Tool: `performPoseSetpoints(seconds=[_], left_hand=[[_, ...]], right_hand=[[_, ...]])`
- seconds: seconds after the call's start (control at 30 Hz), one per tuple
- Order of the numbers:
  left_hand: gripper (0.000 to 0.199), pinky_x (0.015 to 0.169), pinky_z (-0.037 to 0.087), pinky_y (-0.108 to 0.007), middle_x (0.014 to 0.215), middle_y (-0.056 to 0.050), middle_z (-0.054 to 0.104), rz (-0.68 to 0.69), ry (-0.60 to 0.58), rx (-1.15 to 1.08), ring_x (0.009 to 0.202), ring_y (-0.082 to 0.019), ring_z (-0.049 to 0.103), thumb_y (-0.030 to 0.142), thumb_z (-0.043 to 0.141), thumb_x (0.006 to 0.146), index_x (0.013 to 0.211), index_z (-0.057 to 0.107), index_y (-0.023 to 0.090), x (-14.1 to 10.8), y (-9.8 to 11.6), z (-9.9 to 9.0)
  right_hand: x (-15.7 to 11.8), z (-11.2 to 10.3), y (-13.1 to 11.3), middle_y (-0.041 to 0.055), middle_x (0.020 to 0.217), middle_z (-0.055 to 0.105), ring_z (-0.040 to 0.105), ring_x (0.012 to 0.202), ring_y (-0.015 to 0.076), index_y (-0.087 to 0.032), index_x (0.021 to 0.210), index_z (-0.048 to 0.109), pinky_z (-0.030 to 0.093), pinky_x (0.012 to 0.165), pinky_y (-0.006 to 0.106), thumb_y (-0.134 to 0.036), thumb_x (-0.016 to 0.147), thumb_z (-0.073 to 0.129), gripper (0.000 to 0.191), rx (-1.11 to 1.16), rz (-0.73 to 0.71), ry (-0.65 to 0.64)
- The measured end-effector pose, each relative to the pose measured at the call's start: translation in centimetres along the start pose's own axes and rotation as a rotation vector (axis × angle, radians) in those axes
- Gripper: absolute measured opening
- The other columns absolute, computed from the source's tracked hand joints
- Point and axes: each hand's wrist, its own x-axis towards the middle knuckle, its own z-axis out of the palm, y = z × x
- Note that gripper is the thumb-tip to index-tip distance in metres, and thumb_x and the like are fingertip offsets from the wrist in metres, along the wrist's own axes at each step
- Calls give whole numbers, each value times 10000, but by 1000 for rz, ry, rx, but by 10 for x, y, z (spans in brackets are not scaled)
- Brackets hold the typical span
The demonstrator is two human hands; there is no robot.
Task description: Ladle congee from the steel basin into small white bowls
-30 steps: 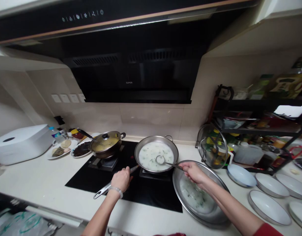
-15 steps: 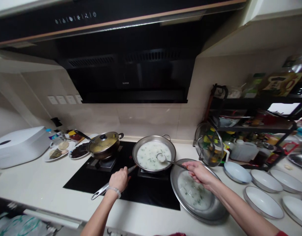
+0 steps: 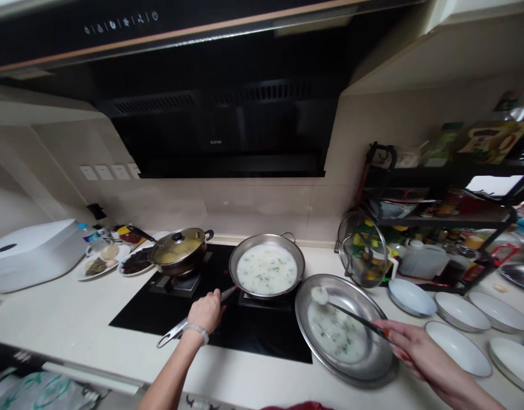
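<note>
My left hand [image 3: 205, 313] is wrapped round the long metal handle of a wok [image 3: 233, 263] on the stove. White soup [image 3: 267, 270] with green bits fills much of that wok. In my right hand [image 3: 409, 344] is a ladle [image 3: 351, 314] with a dark handle, its bowl carrying some white liquid. The ladle is over a wide steel basin [image 3: 375, 310] on the counter to the right of the stove. Similar white soup [image 3: 336, 336] with green flecks lies in the basin. My right fingers are closed on the ladle's handle end.
A glass-lidded pan [image 3: 180, 253] stands on the left burner, near plates of food [image 3: 136, 263]. White bowls [image 3: 458, 350] cover the counter at right, below a rack [image 3: 441, 219] of bottles. A glass lid [image 3: 362, 247] leans by the rack. The range hood [image 3: 227, 125] overhangs the stove.
My right hand has moved right and toward me, bringing the ladle from the wok's soup to above the basin. My left hand stays on the wok handle.
</note>
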Motion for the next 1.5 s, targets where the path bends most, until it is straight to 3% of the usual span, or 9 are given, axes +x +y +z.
performPoseSetpoints(seconds=[0.13, 0.27, 0.5, 0.77, 0.9, 1.0, 1.2, 1.37, 1.5], left_hand=[[334, 702, 500, -361, 1008, -168, 653, -6, -3, -1, 888, -280, 664, 306, 429, 882, 1134, 515, 105, -1, 1, -2], [326, 716, 498, -354, 1014, -170, 653, -8, -7, -1, 892, -271, 665, 310, 430, 885, 1133, 509, 113, 0, 1, 0], [319, 707, 501, -349, 1022, -168, 649, 6, 0, 3, 888, -271, 668, 307, 436, 886, 1134, 501, 116, 1, -2, 4], [342, 732, 499, -353, 1040, -178, 642, 2, -18, -9, 923, -270, 658, 299, 435, 885, 1166, 486, 111, 1, -2, 2], [351, 732, 497, -339, 1046, -176, 644, 6, -12, -12, 927, -268, 659, 303, 435, 886, 1178, 482, 115, 1, -2, 2], [341, 726, 498, -348, 1034, -176, 646, 14, -15, -19, 914, -271, 662, 303, 435, 884, 1162, 489, 112, 1, -3, 2], [346, 721, 494, -364, 1039, -181, 643, 14, -5, -22, 905, -281, 659, 300, 432, 878, 1156, 499, 104, 1, -2, 2], [322, 723, 493, -363, 1013, -175, 647, 1, 3, -46, 906, -282, 658, 298, 450, 870, 1122, 514, 108, 0, -1, 1], [321, 741, 493, -369, 1019, -175, 643, -3, 6, -49, 924, -285, 654, 300, 457, 870, 1122, 512, 109, -2, -1, 1]], right_hand=[[12, -13, 45, 121, 766, 727, 624, 555, 209, -121, 945, 733, 480, 519, 297, -458, 651, 515, 497, -287, -211, 140], [14, -13, 76, 144, 968, 741, 685, 937, 294, -154, 939, 753, 516, 805, 333, -373, 734, 405, 459, -640, -383, 202], [-2, -3, 85, 116, 702, 737, 710, 649, 304, -150, 1309, 567, 503, 591, 354, -33, 682, 350, 674, -1262, -378, 163], [15, -3, 32, 98, 832, 751, 708, 808, 252, -170, 1084, 692, 536, 665, 291, -371, 811, 384, 459, -593, -520, 344], [14, 27, -11, 41, 580, 656, 609, 539, 210, -107, 1164, 650, 500, 546, 304, -427, 826, 395, 531, -413, -481, 228], [17, 61, -39, 37, 591, 648, 605, 558, 211, -118, 1186, 644, 489, 551, 311, -389, 832, 393, 512, -420, -522, 135], [44, 117, -70, 157, 1103, 694, 639, 1034, 264, -87, 1196, 637, 439, 920, 359, -220, 864, 328, 473, -732, -641, 31], [66, 143, -71, 143, 1080, 708, 650, 1025, 249, -128, 1221, 620, 429, 895, 310, -172, 874, 378, 425, -888, -629, -5], [73, 151, -71, 126, 1031, 719, 637, 1035, 241, -109, 1070, 695, 439, 885, 299, -136, 835, 400, 378, -733, -610, -40]])
